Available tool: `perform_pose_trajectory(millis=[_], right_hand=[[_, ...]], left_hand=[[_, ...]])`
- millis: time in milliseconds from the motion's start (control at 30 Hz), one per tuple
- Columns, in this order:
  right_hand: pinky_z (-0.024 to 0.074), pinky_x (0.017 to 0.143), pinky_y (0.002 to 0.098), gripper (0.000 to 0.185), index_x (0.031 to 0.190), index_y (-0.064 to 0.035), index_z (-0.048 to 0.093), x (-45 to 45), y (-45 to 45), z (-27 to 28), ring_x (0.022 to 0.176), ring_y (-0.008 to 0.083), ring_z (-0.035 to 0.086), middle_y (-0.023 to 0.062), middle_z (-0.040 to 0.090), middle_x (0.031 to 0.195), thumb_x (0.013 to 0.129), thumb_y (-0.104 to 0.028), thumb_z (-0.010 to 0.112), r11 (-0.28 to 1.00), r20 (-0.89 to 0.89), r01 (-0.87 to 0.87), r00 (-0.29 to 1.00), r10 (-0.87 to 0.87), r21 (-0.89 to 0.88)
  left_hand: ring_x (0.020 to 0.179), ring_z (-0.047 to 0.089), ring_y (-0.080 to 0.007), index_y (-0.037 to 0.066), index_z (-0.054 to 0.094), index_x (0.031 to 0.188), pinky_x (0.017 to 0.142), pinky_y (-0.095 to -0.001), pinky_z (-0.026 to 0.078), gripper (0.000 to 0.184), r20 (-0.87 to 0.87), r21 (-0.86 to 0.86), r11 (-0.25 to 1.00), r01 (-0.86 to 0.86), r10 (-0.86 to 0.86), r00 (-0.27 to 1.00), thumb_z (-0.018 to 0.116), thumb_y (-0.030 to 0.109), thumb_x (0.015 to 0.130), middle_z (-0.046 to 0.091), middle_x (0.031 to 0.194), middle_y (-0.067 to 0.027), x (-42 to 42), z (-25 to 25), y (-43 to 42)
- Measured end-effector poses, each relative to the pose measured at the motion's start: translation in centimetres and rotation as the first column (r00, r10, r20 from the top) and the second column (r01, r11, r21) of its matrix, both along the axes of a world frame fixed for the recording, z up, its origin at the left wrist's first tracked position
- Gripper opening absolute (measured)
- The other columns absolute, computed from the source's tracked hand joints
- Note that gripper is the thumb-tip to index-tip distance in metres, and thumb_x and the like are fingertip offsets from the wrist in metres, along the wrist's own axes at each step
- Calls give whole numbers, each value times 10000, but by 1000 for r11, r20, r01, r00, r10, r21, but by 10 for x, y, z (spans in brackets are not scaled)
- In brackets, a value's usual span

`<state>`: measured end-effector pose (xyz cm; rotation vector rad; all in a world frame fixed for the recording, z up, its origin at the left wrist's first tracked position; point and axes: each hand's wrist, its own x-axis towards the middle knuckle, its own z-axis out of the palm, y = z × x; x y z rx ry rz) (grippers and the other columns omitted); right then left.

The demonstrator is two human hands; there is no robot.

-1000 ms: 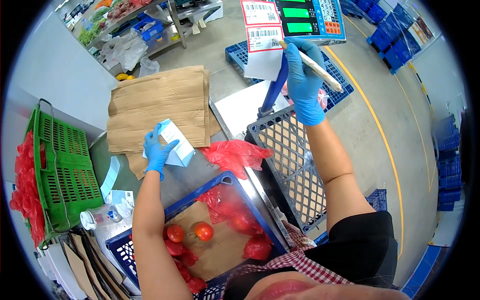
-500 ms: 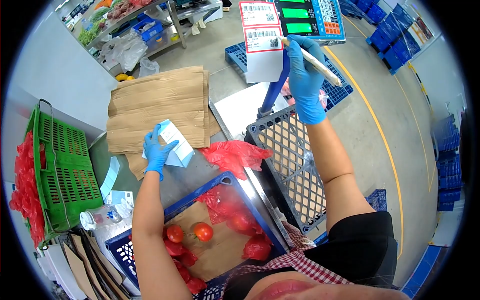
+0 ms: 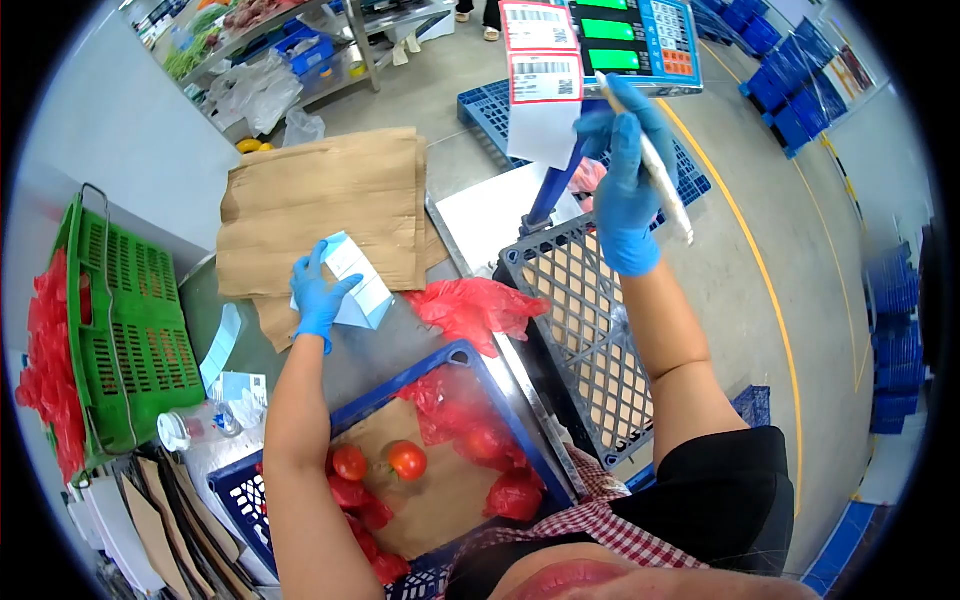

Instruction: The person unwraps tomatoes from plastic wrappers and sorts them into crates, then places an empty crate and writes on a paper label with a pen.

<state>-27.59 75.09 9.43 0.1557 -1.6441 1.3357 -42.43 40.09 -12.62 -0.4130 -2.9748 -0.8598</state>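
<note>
My left hand (image 3: 325, 298), in a blue glove, lies with thumb and fingers apart on a folded light-blue and white paper strip (image 3: 360, 290) at the edge of the brown cardboard. My right hand (image 3: 635, 175), also gloved, grips a long whitish pen (image 3: 660, 175) whose upper tip points at the labels. Beside that tip hangs a strip of red-bordered barcode labels (image 3: 545, 85), in front of a scale display (image 3: 615, 35) with green readouts. Whether my right fingers touch the strip is unclear.
Stacked cardboard sheets (image 3: 320, 200) cover the table's far side. A blue crate (image 3: 400, 372) near me holds tomatoes (image 3: 407, 460) and red bags. Right of it stands a black crate (image 3: 590, 330). A green basket (image 3: 135, 320) and a clear jar (image 3: 200, 425) are on the left.
My right hand has come slightly down and turned, so the pen now stands steeper. My left hand stays on the paper strip. The whole view has shifted a little.
</note>
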Motion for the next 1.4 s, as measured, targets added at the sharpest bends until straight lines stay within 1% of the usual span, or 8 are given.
perform_pose_trajectory(millis=[233,367,533,667,733,900,1133,1400], right_hand=[[487,703,260,237,1149,-50,590,-30,-84,-78,828,142,627,84,648,941,929,-106,521,893,476,-439,768,429,-96],[497,704,352,171,1006,-82,628,-79,-118,-174,801,285,644,146,656,850,841,-120,602,881,623,-381,771,135,281],[503,678,361,202,922,-81,624,-124,-155,-210,772,282,652,134,664,839,752,-155,703,904,662,-296,749,19,309],[482,683,387,246,916,-86,622,-133,-168,-211,781,288,628,106,654,806,700,-131,730,979,682,-192,707,187,-69],[460,730,382,241,916,-97,622,-113,-166,-178,823,292,603,89,640,822,692,-103,712,966,508,-96,861,-39,238],[382,875,404,276,963,-160,604,-89,-142,-131,885,268,569,48,607,843,706,-66,640,619,98,-142,990,104,772],[334,972,404,243,981,-172,628,-64,-103,-124,874,235,586,55,610,859,744,-124,653,575,289,-271,955,63,772],[324,981,397,328,1009,-181,598,-47,-92,-142,945,233,563,69,601,896,697,-99,659,595,337,-262,942,-16,760]], left_hand=[[1073,507,-398,68,275,1386,894,-442,454,1130,80,111,954,-280,272,959,869,438,499,412,1244,-220,15,10,17],[1099,521,-351,60,282,1386,902,-412,457,1038,141,111,969,-220,204,969,859,309,560,486,1201,-203,10,13,18],[970,638,-215,77,352,1344,804,-314,511,764,129,467,881,-75,16,992,727,38,680,640,1063,-113,0,-5,23],[937,643,-245,-20,435,1262,796,-340,515,643,230,667,733,-130,-36,973,730,47,694,651,1036,-147,5,19,31],[906,644,-215,-47,537,1160,783,-322,519,467,327,832,516,-204,-159,931,697,37,730,655,1002,-137,1,24,31],[819,629,-177,-14,644,997,747,-298,510,233,559,771,559,-306,-361,747,605,147,833,654,930,-111,23,68,40],[949,598,-159,-28,578,1136,848,-274,485,324,591,782,605,-151,-641,490,598,82,832,614,1065,-91,32,88,50],[919,608,-146,11,631,1100,846,-275,482,271,681,707,688,-165,-599,421,597,117,853,650,1010,-79,37,90,58]])
